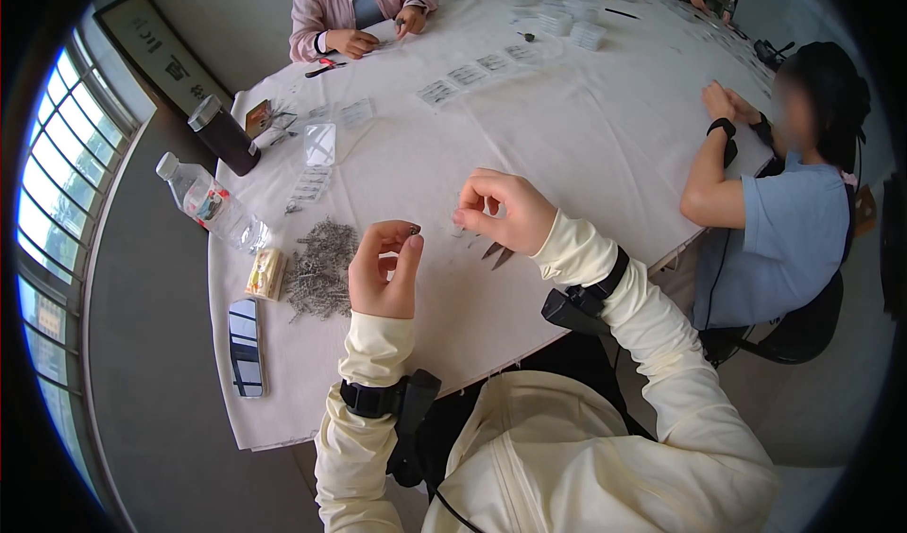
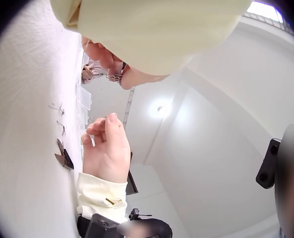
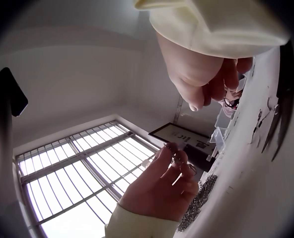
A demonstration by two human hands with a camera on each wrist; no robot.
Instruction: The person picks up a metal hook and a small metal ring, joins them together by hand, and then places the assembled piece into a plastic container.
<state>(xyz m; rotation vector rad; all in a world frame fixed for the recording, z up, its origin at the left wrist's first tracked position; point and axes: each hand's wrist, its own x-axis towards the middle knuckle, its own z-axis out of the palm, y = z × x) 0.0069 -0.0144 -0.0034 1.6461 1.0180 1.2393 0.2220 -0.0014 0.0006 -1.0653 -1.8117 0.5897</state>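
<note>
My left hand (image 1: 383, 273) pinches a short silver metal piece with chain-like links (image 2: 114, 78) between thumb and fingers, above the table. To its right, my right hand (image 1: 510, 210) hovers with bent fingers and its thumb close to the index fingertip; I cannot tell whether something thin is between them. Under the right wrist lie the dark pointed blades (image 1: 498, 253) of a tool, partly hidden by the sleeve. Several thin wire-like bits (image 2: 61, 124) lie on the cloth near those blades. Left of the left hand spreads a pile of small silver metal pieces (image 1: 323, 268).
Along the left edge are a phone (image 1: 247, 349), a small patterned pack (image 1: 265, 274), a water bottle (image 1: 210, 202) and a dark flask (image 1: 225, 136). Clear plastic trays (image 1: 465, 76) lie farther back on the white tablecloth (image 1: 586, 136). Other people sit around the table.
</note>
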